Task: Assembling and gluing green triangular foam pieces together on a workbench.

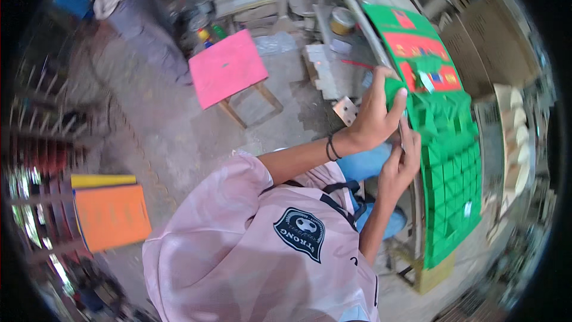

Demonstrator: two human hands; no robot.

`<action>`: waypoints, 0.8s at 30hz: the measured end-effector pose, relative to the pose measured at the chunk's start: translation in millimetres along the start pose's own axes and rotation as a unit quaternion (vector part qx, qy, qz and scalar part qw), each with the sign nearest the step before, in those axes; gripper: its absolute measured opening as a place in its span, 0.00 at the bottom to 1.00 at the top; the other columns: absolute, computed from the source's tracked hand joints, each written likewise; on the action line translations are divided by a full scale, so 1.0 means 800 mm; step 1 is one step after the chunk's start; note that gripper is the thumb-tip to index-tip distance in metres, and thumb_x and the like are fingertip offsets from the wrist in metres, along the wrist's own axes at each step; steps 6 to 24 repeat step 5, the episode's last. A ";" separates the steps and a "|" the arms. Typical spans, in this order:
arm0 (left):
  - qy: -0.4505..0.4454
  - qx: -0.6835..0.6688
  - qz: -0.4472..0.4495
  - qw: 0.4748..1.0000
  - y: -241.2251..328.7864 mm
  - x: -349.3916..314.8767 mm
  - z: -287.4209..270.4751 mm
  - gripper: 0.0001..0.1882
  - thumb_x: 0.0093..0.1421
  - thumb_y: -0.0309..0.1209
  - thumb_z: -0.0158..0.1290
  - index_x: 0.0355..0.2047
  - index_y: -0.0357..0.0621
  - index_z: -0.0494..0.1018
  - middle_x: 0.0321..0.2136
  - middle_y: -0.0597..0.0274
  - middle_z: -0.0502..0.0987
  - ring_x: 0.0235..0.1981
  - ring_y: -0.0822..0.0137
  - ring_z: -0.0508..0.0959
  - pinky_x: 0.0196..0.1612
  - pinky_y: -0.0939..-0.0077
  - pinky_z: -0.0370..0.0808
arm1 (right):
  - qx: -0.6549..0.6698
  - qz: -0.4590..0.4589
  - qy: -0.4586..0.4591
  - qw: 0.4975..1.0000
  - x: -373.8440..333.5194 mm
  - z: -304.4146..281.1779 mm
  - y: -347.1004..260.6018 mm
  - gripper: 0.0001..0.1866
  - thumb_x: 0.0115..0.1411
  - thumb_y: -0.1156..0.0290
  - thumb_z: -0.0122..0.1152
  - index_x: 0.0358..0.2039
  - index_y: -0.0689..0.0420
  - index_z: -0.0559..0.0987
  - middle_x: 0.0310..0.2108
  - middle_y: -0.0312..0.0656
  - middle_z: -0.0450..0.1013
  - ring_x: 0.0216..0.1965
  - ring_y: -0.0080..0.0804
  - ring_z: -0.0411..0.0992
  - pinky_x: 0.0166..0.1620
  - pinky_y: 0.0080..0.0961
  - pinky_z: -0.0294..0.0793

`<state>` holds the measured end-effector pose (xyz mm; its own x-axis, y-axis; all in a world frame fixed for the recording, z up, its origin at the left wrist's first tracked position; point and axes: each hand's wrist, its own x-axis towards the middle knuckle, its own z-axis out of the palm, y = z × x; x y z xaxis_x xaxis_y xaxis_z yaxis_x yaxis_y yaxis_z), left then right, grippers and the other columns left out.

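Observation:
My left hand (pixel 374 113), with a dark band at the wrist, is raised over the near edge of a long narrow bench. Its thumb and fingers pinch a small folded green piece (pixel 391 90). Just below it, my right hand (pixel 402 164) has its fingers closed around a thin, pale slim item (pixel 404 126), whose kind I cannot make out. Beside both hands, folded green pieces (pixel 453 185) lie in close rows, with a looser heap (pixel 441 113) above them. Further up the bench are red-and-green printed sheets (pixel 417 48) and a small white scrap (pixel 426 81).
A pink-topped stool (pixel 229 68) stands left of the bench, with a person's trousered legs (pixel 149 30) behind it. An orange panel (pixel 113 217) is at lower left. Right of the bench are an open cardboard box (pixel 494 42) and a wooden rack (pixel 509 143). A bucket (pixel 342 21) stands at the back.

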<state>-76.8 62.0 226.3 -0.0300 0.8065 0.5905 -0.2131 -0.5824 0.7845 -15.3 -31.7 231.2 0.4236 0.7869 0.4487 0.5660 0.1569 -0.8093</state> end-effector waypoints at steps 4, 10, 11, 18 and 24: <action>0.061 0.053 0.010 0.997 -0.004 0.012 -0.034 0.10 0.61 0.26 0.46 0.41 0.38 0.59 0.31 0.52 0.69 0.31 0.62 0.71 0.36 0.67 0.69 | -0.013 -0.058 -0.062 0.996 0.008 0.027 -0.008 0.26 0.51 0.89 0.47 0.50 0.57 0.76 0.30 0.41 0.65 0.30 0.31 0.64 0.34 0.21 0.65; 0.053 0.034 -0.015 0.998 -0.006 0.012 -0.040 0.12 0.61 0.28 0.47 0.42 0.38 0.59 0.31 0.52 0.69 0.31 0.61 0.72 0.37 0.69 0.69 | 0.008 -0.032 -0.077 0.996 0.014 0.036 -0.005 0.26 0.51 0.89 0.48 0.51 0.57 0.76 0.31 0.40 0.66 0.30 0.33 0.64 0.35 0.23 0.65; 0.053 0.034 -0.015 0.998 -0.006 0.012 -0.040 0.12 0.61 0.28 0.47 0.42 0.38 0.59 0.31 0.52 0.69 0.31 0.61 0.72 0.37 0.69 0.69 | 0.008 -0.032 -0.077 0.996 0.014 0.036 -0.005 0.26 0.51 0.89 0.48 0.51 0.57 0.76 0.31 0.40 0.66 0.30 0.33 0.64 0.35 0.23 0.65; 0.053 0.034 -0.015 0.998 -0.006 0.012 -0.040 0.12 0.61 0.28 0.47 0.42 0.38 0.59 0.31 0.52 0.69 0.31 0.61 0.72 0.37 0.69 0.69 | 0.008 -0.032 -0.077 0.996 0.014 0.036 -0.005 0.26 0.51 0.89 0.48 0.51 0.57 0.76 0.31 0.40 0.66 0.30 0.33 0.64 0.35 0.23 0.65; 0.053 0.034 -0.015 0.998 -0.006 0.012 -0.040 0.12 0.61 0.28 0.47 0.42 0.38 0.59 0.31 0.52 0.69 0.31 0.61 0.72 0.37 0.69 0.69 | 0.008 -0.032 -0.077 0.996 0.014 0.036 -0.005 0.26 0.51 0.89 0.48 0.51 0.57 0.76 0.31 0.40 0.66 0.30 0.33 0.64 0.35 0.23 0.65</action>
